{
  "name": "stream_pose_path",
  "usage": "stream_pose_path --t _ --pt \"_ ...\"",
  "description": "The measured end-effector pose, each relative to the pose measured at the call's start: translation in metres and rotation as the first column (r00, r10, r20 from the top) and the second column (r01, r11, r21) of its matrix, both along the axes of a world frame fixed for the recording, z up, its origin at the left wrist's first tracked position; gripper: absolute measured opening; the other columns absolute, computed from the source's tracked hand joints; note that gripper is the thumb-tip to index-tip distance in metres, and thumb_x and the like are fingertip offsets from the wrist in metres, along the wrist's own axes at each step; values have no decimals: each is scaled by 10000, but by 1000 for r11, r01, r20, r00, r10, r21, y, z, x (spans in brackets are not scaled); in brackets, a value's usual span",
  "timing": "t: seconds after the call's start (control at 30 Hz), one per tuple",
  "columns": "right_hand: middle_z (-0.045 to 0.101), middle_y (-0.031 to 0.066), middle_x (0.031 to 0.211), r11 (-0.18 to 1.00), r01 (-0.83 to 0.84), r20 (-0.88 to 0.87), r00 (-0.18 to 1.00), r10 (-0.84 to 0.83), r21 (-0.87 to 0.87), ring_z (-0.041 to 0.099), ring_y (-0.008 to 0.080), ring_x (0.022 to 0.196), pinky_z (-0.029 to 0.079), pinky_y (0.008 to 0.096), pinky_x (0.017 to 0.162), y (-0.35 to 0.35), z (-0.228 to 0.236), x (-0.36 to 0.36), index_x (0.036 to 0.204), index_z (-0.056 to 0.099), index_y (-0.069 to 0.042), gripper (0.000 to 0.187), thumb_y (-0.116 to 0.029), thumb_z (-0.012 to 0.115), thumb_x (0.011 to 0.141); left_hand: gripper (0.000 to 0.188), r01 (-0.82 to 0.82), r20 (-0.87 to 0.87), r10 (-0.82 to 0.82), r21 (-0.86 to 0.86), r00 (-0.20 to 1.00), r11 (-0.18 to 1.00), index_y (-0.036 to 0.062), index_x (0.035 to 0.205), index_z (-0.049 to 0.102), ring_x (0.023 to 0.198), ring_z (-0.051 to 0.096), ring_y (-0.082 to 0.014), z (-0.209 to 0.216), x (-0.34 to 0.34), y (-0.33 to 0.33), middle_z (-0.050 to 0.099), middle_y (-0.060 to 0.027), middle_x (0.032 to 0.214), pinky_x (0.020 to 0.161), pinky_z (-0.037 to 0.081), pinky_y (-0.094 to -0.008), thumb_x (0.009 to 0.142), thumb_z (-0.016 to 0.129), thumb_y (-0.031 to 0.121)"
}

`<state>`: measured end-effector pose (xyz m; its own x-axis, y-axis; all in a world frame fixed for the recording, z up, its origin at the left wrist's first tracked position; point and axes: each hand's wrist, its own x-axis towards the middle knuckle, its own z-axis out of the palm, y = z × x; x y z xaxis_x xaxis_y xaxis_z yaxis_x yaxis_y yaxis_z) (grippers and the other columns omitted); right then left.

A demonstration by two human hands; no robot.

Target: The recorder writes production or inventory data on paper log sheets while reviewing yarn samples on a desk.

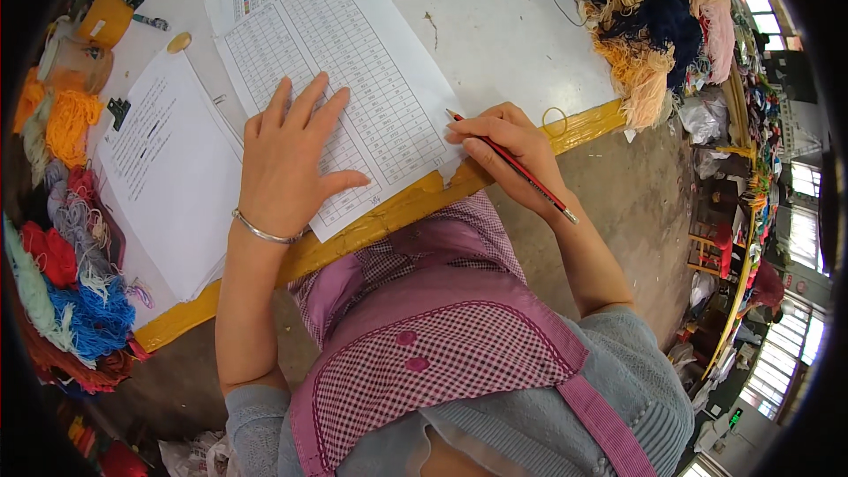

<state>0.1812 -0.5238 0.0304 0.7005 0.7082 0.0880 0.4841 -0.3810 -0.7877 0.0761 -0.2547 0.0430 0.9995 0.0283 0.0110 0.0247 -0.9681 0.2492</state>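
One bare left hand (290,152), fingers spread and empty, lies on the white grid-printed paper sheet (382,93) overlapping the yellow table edge (397,219); the curled right hand (519,148) pinches a red-and-black pencil (532,178). Uneven pressure could skew the sheet.

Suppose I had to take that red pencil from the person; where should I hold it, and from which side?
Probably by the rear half of the red pencil, pinched across its width from above: that slim, straight stretch slants back over the right hand, uncovered, while the hand grips the part nearer the tip.
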Motion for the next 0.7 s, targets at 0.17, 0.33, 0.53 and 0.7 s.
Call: stream_pose_path --t 0.17,0.33,0.53,0.7 --pt "687 23 944 1000 22 54 998 -22 -3 560 197 899 470 311 837 -1 -2 -1 1090 712 -99 203 -123 665 894 886 39 43 -35 -89 998 995 74 1377 506 1386 367 -337 7 -27 7 440 -108 1484 1103 318 -468 602 869 300" --pt "672 45 928 999 47 42 998 -47 -21 557 207 903 473 314 819 -1 2 -5 1084 715 -95 202 -125 669 890 887 -4 0 4 -133 1000 991 55 1373 499 1380 387 -325 9 -48 12 447 -116 1475 1124 324 -479 596 866 275" --pt "664 58 904 998 48 95 994 -45 -34 559 215 902 473 323 808 1 5 -6 1072 717 -94 195 -128 677 884 897 -11 20 14 -160 1000 987 50 1377 490 1363 413 -328 6 -53 14 448 -120 1474 1127 335 -473 594 865 277" --pt "668 67 885 998 47 157 987 -41 -36 576 220 869 478 329 790 3 4 -8 1066 718 -87 191 -124 681 882 901 -1 36 8 -176 999 984 47 1378 488 1362 413 -331 4 -53 16 449 -122 1473 1126 336 -471 595 864 283"
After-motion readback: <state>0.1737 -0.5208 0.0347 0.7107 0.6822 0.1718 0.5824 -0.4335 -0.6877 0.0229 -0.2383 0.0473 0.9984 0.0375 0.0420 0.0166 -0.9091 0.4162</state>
